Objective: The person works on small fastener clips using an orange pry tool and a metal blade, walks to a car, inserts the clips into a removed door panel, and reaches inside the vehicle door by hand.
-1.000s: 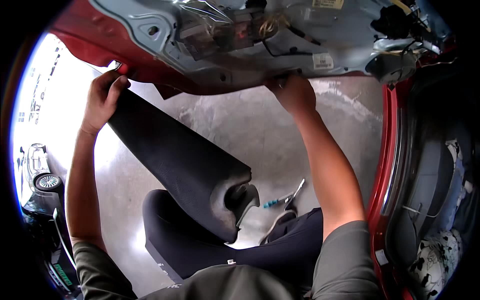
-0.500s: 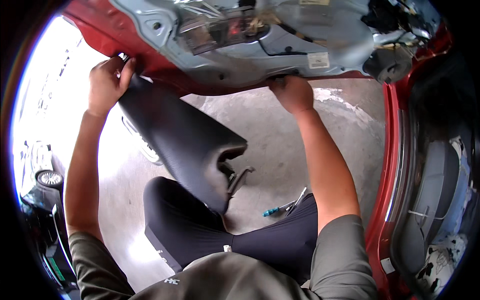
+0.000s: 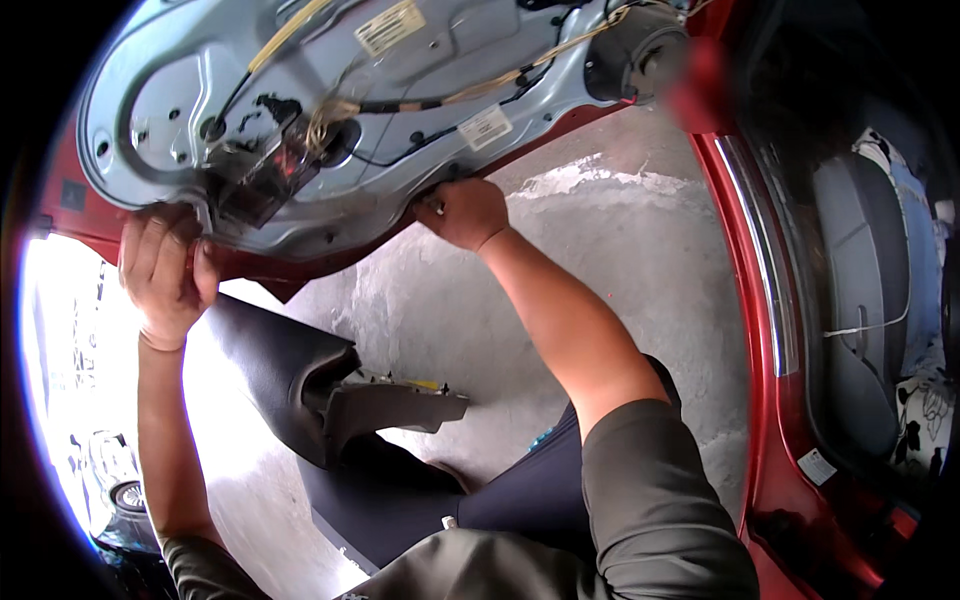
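Note:
A red car door (image 3: pixel 365 255) stands in front of me, its bare grey metal inner panel (image 3: pixel 400 150) facing me. My left hand (image 3: pixel 165 265) is closed on the door near its lower left corner, thumb slightly apart from the curled fingers. At the door's lower edge, farther right, my right hand (image 3: pixel 465 213) has its fingers curled in. A small pale spot shows between them; I cannot make out what it is. Beneath my left hand a black trim panel (image 3: pixel 270 365) leans over my leg, its bracket-like end (image 3: pixel 395 405) pointing right.
Tan wiring (image 3: pixel 480 92) and a round speaker (image 3: pixel 635 60) sit on the door. To the right runs the red door sill (image 3: pixel 762 400), with a grey seat (image 3: pixel 860 300) inside the car. A teal-handled tool (image 3: pixel 542 438) partly shows beside my thigh on the concrete floor (image 3: pixel 560 290).
The view has turned, so the door appears lower and farther left. My left hand now lies over the door's inner side. My right hand's fingers are curled tighter, and the trim panel's bracket end shows more.

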Demonstrator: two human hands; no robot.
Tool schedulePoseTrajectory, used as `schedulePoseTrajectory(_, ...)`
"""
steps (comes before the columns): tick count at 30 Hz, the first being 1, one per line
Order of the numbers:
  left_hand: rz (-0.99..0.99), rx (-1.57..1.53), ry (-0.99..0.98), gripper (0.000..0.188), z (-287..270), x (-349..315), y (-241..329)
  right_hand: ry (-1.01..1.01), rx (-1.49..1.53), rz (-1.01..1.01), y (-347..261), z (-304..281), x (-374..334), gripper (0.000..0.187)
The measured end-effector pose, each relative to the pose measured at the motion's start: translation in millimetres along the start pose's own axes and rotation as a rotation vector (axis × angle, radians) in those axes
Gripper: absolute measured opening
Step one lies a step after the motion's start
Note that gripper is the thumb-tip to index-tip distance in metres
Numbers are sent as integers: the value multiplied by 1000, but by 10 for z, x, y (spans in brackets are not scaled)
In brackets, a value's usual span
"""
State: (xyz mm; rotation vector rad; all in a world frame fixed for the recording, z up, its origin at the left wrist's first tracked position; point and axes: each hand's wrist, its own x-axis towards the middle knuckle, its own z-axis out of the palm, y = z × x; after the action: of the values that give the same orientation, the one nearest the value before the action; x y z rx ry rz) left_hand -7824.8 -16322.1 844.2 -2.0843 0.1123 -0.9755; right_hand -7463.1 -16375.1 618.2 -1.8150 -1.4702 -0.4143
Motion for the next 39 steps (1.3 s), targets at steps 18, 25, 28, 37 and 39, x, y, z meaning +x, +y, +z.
schedulePoseTrajectory(18, -68, 387, -25, 47, 316, 344, -459, 277, 272, -112, 71, 215, 22, 30)
schedulePoseTrajectory(25, -84, 299, 22, 45, 326, 321, -344, 158, 249, 94, -172, 64, -201, 29)
schedulePoseTrajectory(28, -93, 273, 49, 45, 306, 196, -326, 65, 206, 196, -374, 85, -320, 34)
schedulePoseTrajectory(37, -50, 220, 117, 44, 272, 182, -181, 322, 297, 209, -591, 358, -428, 56)
schedulePoseTrajectory(39, -51, 214, 111, 44, 249, 138, -200, 296, 220, 200, -573, 399, -413, 53)
